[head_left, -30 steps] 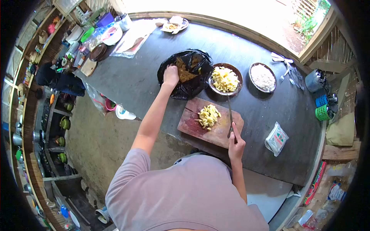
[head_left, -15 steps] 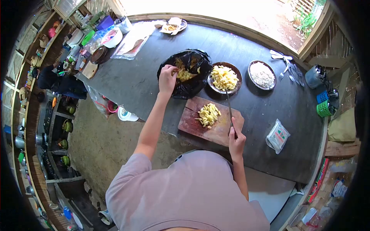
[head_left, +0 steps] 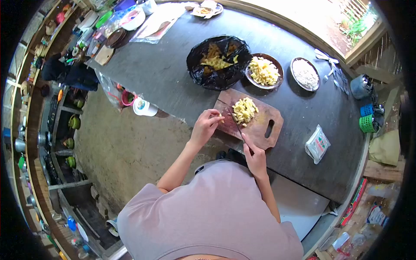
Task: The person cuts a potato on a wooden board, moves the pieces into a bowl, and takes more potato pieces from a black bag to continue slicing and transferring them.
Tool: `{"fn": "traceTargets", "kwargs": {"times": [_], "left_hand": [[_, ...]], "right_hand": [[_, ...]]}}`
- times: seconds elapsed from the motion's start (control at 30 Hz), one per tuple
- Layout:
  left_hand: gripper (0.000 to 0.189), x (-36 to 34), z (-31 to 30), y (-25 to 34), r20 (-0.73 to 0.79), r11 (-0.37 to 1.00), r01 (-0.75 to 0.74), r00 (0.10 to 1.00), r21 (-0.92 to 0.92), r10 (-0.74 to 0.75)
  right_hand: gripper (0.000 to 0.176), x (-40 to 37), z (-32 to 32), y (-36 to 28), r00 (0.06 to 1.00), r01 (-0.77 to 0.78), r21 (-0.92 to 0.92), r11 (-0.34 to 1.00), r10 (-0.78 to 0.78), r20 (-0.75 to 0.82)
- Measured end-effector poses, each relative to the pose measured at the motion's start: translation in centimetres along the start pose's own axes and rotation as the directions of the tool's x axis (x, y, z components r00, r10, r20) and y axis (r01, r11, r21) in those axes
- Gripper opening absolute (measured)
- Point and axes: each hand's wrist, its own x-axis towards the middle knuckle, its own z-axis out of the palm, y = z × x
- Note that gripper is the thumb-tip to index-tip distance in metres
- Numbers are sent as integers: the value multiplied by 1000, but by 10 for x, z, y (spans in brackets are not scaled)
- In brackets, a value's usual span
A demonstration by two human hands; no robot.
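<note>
"Black plastic shows all round the mouth of the bag [head_left: 237, 71] now; half a second ago your left hand [head_left: 206, 127] was reaching into it. Where have you brought that hand?"

"You have it at the near left corner of the cutting board [head_left: 259, 131], thumb and fingertips pinched on a small yellow piece [head_left: 221, 119]. Your right hand [head_left: 255, 160] is closed round the handle of the knife [head_left: 237, 124]."

"And your blade? Earlier it lay by the board's right end, its tip toward the near rim of the bowl [head_left: 282, 74]."

"Now you hold it beside the pile [head_left: 245, 110], on the pile's left, handle over the board's near edge. It points away from you and somewhat left, its long axis crossing the board's own, which runs from the left end to the handle slot [head_left: 269, 128] at the right end."

"How are your edges?"

"You have a narrow strip of table [head_left: 299, 112] between the board's far edge and the bowl. Your wider room lies off the board's right end, as far as the white packet [head_left: 317, 144], then past it toward the table's right edge. Your left hand is close to the table's near edge."
</note>
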Motion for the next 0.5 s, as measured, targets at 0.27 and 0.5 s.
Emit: {"fn": "traceTargets", "kwargs": {"times": [0.27, 0.5], "left_hand": [[36, -18, 20, 12, -155, 998, -19, 988, 64, 28], [40, -33, 25, 22, -175, 993, 51, 984, 111, -31]], "right_hand": [[40, -18, 8, -6, 996, -74, -66, 995, 70, -53], [41, -32, 10, -18, 994, -97, -109, 989, 93, -49]]}}
